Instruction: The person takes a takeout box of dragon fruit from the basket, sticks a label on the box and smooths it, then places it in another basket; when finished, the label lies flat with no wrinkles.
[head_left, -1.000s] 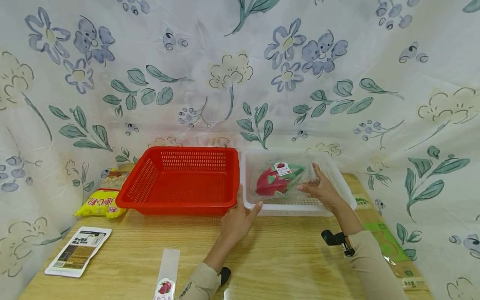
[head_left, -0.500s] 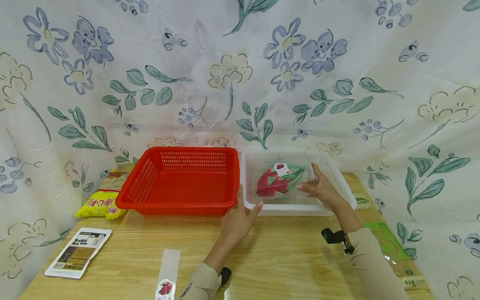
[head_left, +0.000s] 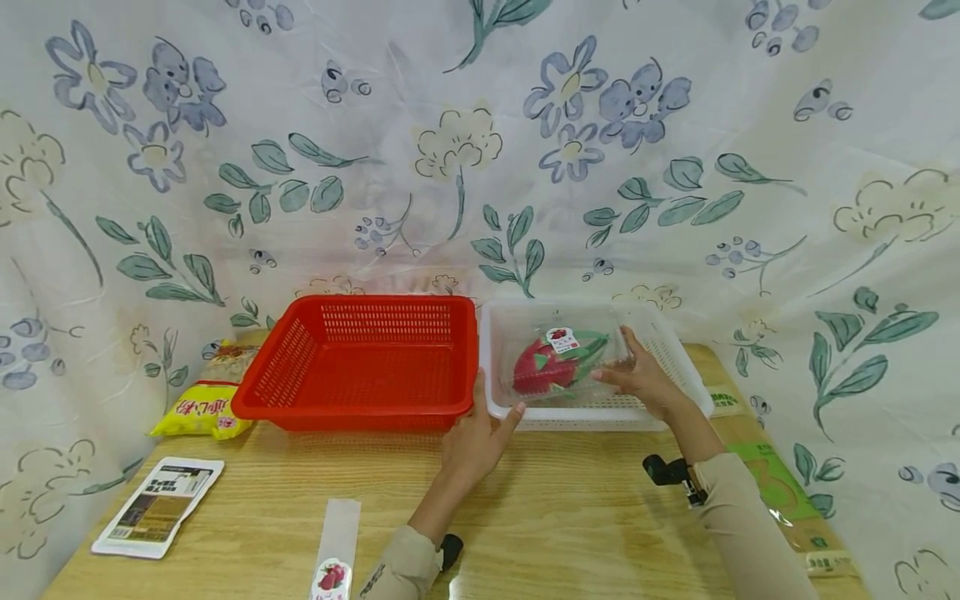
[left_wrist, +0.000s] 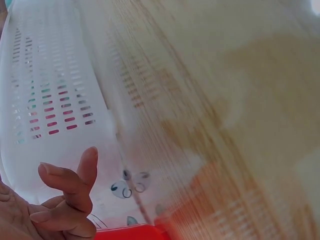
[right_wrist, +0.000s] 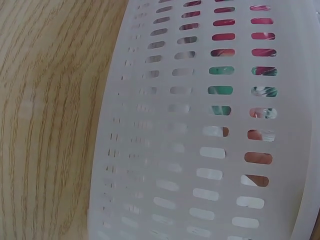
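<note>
1. Little has moved since the earlier frames: the clear clamshell box (head_left: 564,360) with the dragon fruit (head_left: 542,367) sits a touch higher in the white basket (head_left: 687,367), and both hands keep their places.
2. Inside the white basket, the right hand (head_left: 643,377) holds the clamshell box by its right end, fingers spread and curled lightly along that end, thumb on the near side.
3. At the white basket's near left corner, the left hand (head_left: 474,437) rests against the rim, fingers only loosely bent, thumb up in the gap beside the red basket (head_left: 363,362); it grips nothing.
4. In the left wrist view the fingers (left_wrist: 67,186) lie loosely curled against the white basket's slotted wall (left_wrist: 47,90).
5. Through the white basket's slots (right_wrist: 200,120) the right wrist view shows red and green patches of the fruit.
6. Left of the white basket and touching it stands the red basket, on the wooden table (head_left: 570,517).
7. Further left of the white basket lies a yellow snack bag (head_left: 201,407).
8. Well in front and left of the white basket lie a printed card (head_left: 156,504) and a label strip (head_left: 334,542).
</note>
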